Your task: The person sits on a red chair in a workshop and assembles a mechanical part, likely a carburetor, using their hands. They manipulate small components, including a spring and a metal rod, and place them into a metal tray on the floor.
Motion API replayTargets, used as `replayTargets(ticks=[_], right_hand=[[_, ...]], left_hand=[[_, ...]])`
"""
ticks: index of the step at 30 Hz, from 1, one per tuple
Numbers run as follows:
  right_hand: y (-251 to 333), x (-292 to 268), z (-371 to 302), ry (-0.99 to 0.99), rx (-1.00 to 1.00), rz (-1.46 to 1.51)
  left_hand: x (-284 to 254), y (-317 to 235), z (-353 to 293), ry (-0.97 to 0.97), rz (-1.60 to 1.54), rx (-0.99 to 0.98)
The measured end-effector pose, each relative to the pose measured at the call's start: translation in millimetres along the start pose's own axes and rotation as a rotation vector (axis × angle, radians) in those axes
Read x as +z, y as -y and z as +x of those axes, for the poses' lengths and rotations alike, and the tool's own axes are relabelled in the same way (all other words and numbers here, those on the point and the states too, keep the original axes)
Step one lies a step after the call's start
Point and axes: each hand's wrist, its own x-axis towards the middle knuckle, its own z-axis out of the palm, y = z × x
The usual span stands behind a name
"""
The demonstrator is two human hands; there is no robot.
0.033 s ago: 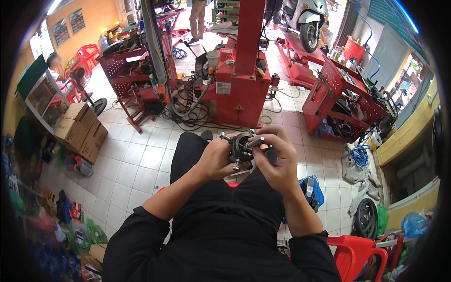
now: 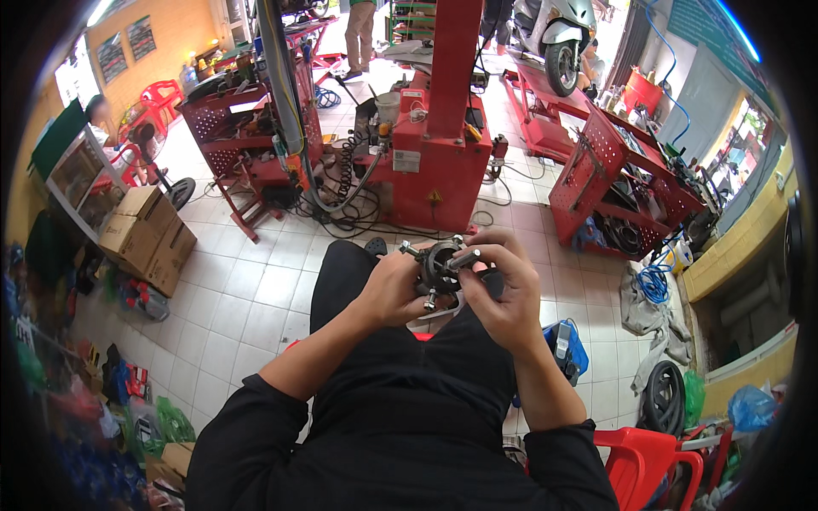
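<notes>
Above my lap, my left hand (image 2: 390, 288) is closed around a dark round metal ring (image 2: 433, 271) with several shiny bolts sticking out of its rim. My right hand (image 2: 509, 294) comes to the ring from the other side. Between its thumb and fingers it pinches a short silvery metal pin (image 2: 465, 259). The pin lies across the ring's opening, tilted up to the right, and its inner end is at the ring. Whether it is threaded in there, I cannot tell. My fingers hide part of the ring.
Ahead stands a red machine (image 2: 430, 183) with hoses and cables on the tiled floor. Red tool carts (image 2: 588, 170) and a scooter (image 2: 558, 43) on a lift are beyond. Cardboard boxes (image 2: 145, 238) lie left; a red chair (image 2: 635, 460) and tyres (image 2: 663, 396) are at right.
</notes>
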Motion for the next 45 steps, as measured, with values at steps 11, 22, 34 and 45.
replayTargets(ticks=[11, 22, 34, 45], right_hand=[[-0.4, 4.4, 1.0, -0.038, -0.001, 0.052], [-2.0, 2.7, -1.0, -0.015, 0.035, 0.097], [5.3, 0.8, 3.4, 0.076, 0.027, 0.226], [0.3, -4.4, 6.4, 0.182, -0.075, 0.044]], left_hand=[[-1.2, -3.0, 2.1, -0.028, 0.003, 0.045], [-1.1, 2.6, -1.5, -0.008, 0.039, 0.007], [-4.7, 9.1, -3.9, 0.074, -0.063, -0.021], [-1.5, 6.7, -2.5, 0.000, -0.079, 0.011]])
